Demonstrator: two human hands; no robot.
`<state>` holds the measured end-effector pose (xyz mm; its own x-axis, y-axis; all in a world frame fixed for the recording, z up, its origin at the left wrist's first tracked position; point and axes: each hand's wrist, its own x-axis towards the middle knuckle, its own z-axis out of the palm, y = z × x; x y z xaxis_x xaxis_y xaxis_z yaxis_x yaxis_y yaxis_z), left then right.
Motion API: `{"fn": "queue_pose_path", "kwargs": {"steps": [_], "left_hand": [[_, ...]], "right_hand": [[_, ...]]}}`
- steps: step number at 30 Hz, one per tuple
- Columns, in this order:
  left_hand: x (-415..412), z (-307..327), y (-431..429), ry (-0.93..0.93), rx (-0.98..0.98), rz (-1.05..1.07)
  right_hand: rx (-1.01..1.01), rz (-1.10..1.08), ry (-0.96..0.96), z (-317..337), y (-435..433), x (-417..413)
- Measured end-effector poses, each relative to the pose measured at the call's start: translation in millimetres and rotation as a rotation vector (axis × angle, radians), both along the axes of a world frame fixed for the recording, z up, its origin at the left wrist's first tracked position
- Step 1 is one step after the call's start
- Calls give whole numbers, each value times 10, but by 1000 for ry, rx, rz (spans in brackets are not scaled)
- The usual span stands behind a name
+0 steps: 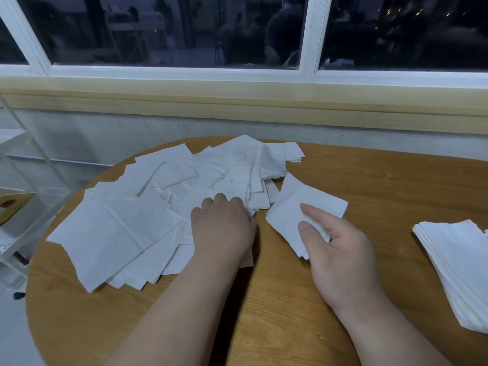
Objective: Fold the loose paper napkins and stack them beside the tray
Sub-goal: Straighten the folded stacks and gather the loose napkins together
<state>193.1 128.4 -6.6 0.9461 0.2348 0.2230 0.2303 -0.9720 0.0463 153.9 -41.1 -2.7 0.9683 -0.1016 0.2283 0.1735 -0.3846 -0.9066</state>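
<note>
A wide heap of loose white paper napkins (pixel 126 223) covers the left and middle of the round wooden table (pixel 290 313). My left hand (pixel 224 228) rests on the heap's right side with its fingers curled down onto the top sheets; whether it holds one I cannot tell. My right hand (pixel 332 247) pinches a folded napkin (pixel 295 207) between thumb and forefinger, just right of the heap. A neat stack of folded napkins (pixel 454 268) lies at the right edge of the view. No tray is in view.
A white wire rack (pixel 15 233) stands off the table's left side, with a wooden box (pixel 10 207) on it. A wall, a pale wooden sill (pixel 237 99) and a dark window run behind the table.
</note>
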Motion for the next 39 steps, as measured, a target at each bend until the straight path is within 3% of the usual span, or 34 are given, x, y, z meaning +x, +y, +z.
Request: {"fn": "queue_pose_path", "kwargs": {"steps": [6,8,13,15,22,24,30,33,37,39], "left_hand": [[-11,-27,67,-12,-21,-24],[-46,27,118,-58,-169,-7],[-378,291,148,-372,-766,44],[-607,386,18,-477,-882,-11],[-957,258,-300,-466,-1040,-124],[-982,244,-337,-457,-1078,-141],[-960,169,-332,-438,-982,-296],[-957,205,-253,-387,-1049,-363],[-904,224,-90,-432,-1094,-221],[-876,207,-29,-324,-1202,-113]], "right_hand": [[-26,17,3,-3,-8,17],[-29,21,7,0,-2,10],[-16,58,13,21,17,-30],[3,115,14,33,47,-65],[326,537,-23,107,194,-247],[363,570,-37,135,228,-287],[409,463,-30,119,231,-258],[490,307,42,143,192,-200],[537,193,121,190,105,-142],[546,211,149,212,93,-143]]}}
